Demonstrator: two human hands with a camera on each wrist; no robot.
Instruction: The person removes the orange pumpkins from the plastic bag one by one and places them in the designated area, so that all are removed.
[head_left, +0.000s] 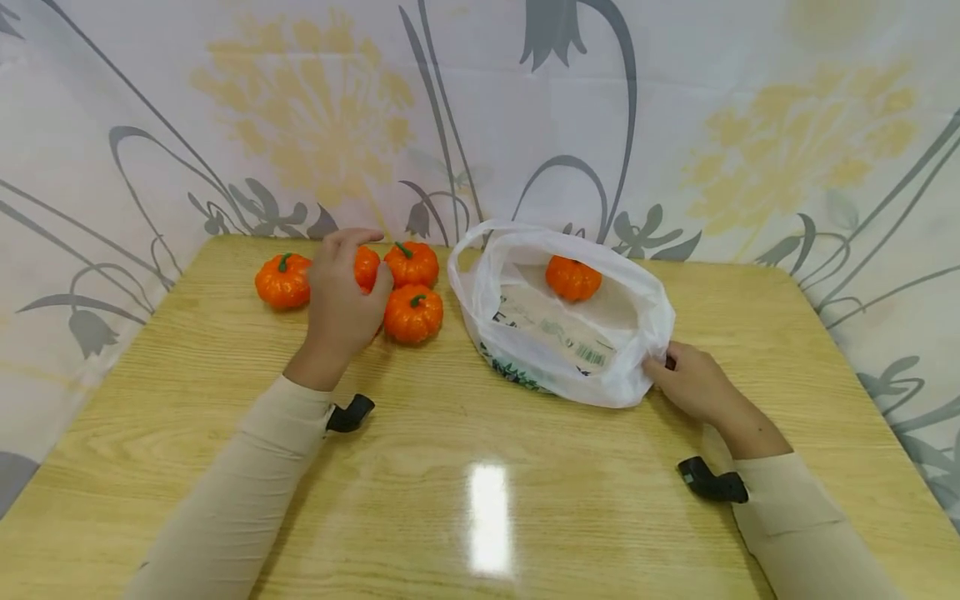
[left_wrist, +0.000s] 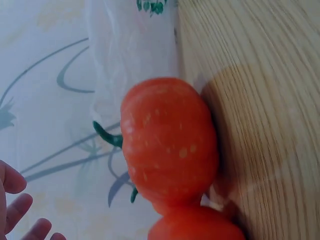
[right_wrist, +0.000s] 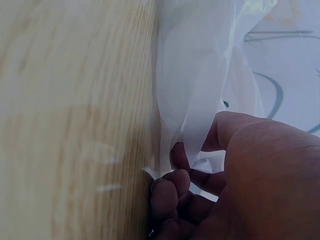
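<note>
My left hand (head_left: 347,292) is held over a group of small orange pumpkins, its fingers spread from the thumb in a loose curve with nothing in them. One pumpkin (head_left: 367,268) shows partly behind that hand; others sit beside it, such as the near pumpkin (head_left: 413,315) with a green stem. In the left wrist view the fingertips (left_wrist: 17,212) are apart from the closest pumpkin (left_wrist: 167,145). With thumb and fingers my right hand (head_left: 693,382) pinches the right side of a white plastic bag (head_left: 480,292). Inside the bag, near its back wall, lies another pumpkin (head_left: 573,278).
Everything stands on a wooden table (head_left: 420,483). A flower-patterned cloth (head_left: 480,117) hangs behind the table's back edge. Another pumpkin (head_left: 282,282) sits left of my left hand. The bag's mouth gapes upward and toward me, with a handle loop at its left.
</note>
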